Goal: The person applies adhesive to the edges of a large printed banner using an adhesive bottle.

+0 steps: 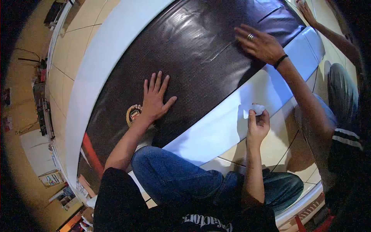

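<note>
A large black glossy sheet [201, 50] with a wide white border [216, 127] lies spread on the tiled floor. My left hand [154, 98] rests flat on the black sheet, fingers spread, beside a round gold emblem [133, 115] printed on it. My right hand [257, 123] is closed on a crumpled bit of white paper [257, 109] over the white border. Another person's hand [261, 44], with a ring and a dark wristband, presses flat on the black sheet further off. That person's other hand [307, 11] is at the sheet's far corner.
My knees in blue jeans [174, 181] are folded at the sheet's near edge. The other person sits at the right, in grey trousers [342, 92]. Beige floor tiles [69, 50] surround the sheet. Cluttered items line the wall at the left [42, 112].
</note>
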The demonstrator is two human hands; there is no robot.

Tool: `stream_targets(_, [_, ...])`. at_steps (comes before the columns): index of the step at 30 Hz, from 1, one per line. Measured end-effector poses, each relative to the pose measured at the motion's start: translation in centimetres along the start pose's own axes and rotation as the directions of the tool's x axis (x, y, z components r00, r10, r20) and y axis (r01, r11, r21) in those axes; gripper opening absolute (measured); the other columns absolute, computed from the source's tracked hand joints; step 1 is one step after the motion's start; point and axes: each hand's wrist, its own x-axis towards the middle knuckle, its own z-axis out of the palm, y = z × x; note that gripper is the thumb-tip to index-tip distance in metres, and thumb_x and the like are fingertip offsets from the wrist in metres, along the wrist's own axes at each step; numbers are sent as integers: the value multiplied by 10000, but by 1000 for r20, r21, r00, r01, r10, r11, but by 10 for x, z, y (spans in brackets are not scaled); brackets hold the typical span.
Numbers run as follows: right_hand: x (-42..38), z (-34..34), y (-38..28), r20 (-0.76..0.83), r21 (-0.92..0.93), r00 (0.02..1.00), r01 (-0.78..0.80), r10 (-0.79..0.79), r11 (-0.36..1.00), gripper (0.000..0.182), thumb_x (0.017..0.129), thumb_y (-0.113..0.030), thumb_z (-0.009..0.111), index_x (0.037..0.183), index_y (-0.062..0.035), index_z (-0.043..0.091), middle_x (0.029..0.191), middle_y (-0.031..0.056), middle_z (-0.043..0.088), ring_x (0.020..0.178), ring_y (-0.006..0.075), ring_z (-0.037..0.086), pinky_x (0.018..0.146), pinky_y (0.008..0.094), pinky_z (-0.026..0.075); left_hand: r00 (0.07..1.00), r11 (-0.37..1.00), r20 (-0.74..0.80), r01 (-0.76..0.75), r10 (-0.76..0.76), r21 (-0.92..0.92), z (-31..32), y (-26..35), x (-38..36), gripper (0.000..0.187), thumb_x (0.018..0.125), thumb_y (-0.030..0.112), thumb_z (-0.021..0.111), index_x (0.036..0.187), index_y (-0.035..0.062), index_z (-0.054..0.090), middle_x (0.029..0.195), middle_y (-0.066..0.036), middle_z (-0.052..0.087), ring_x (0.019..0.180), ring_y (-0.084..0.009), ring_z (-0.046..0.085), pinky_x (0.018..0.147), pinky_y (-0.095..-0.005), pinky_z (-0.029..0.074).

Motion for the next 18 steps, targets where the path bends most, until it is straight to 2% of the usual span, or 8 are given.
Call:
stream_targets(1, [0, -1, 2, 11, -9, 1000, 9, -9, 1000, 297, 910, -18, 681, 1190, 10, 583, 1125, 63, 640, 973, 116, 595, 803, 213, 482, 1000, 1000, -7, 14, -14, 5, -3, 4, 6, 849, 903, 581, 546, 1555, 139, 229, 1625, -160, 129, 1496, -376, 102, 1184, -589, 57])
stream_targets(3, [0, 1, -1, -4, 19, 1000, -2, 2, 1000, 286, 899, -38, 702, 1164, 12, 609, 1098, 64, 647, 953, 123, 602, 800, 235, 489, 1000, 1000, -18, 23, -22, 6, -6, 12, 24, 865, 898, 562, 568, 1556, 123, 219, 1627, -169, 108, 1494, -389, 93, 1179, -599, 51])
stream_targets(5, [-1, 5, -5, -22, 43, 1000, -11, 12, 999, 277, 887, -58, 722, 1139, 13, 634, 1070, 64, 653, 934, 131, 608, 796, 258, 497, 999, 997, -35, 42, -40, 60, -7, 21, 48, 915, 877, 622, 565, 1558, 125, 210, 1627, -169, 104, 1496, -387, 79, 1178, -604, 40])
stream_targets(8, [-1, 5, -4, -46, 96, 999, -20, 25, 995, 270, 882, -55, 726, 1132, 5, 642, 1050, 49, 655, 909, 117, 598, 768, 255, 494, 996, 1000, -89, -18, 20, 17, -10, 39, 90, 985, 842, 707, 542, 1561, 126, 200, 1627, -169, 99, 1500, -380, 65, 1177, -611, 23])
stream_targets(11, [-2, 1, -1, -18, -28, 1000, -16, 16, 999, 283, 871, -54, 735, 1135, -6, 644, 1043, 39, 663, 885, 106, 590, 749, 250, 488, 995, 998, -92, -50, 47, -28, -12, 59, 137, 1033, 801, 792, 484, 1549, 120, 248, 1620, -179, 135, 1503, -372, 52, 1165, -632, -4])
stream_targets(13, [-2, 4, -7, -17, -114, 999, -49, 48, 992, 275, 860, -51, 741, 1118, -16, 649, 1057, 50, 674, 883, 99, 588, 747, 242, 480, 987, 997, -142, -77, 72, -30, -9, 71, 160, 1055, 780, 796, 519, 1553, 133, 243, 1617, -179, 150, 1500, -376, 78, 1170, -623, 28])
stream_targets(17, [-3, 4, 0, -38, -161, 998, -54, 48, 986, 253, 853, -47, 737, 1089, -19, 651, 1087, 75, 681, 882, 109, 590, 748, 246, 479, 966, 991, -253, -87, 59, -101, 0, 92, 195, 1062, 754, 811, 529, 1537, 133, 295, 1604, -186, 200, 1495, -377, 116, 1169, -621, 26])
stream_targets(18, [-3, 5, -2, -29, -172, 1000, -2, -3, 985, 243, 851, -41, 732, 1078, -15, 650, 1095, 82, 681, 889, 114, 594, 749, 248, 482, 962, 992, -269, -70, 39, -106, -1, 96, 201, 1058, 753, 811, 528, 1535, 134, 302, 1602, -185, 207, 1494, -374, 123, 1169, -620, 32])
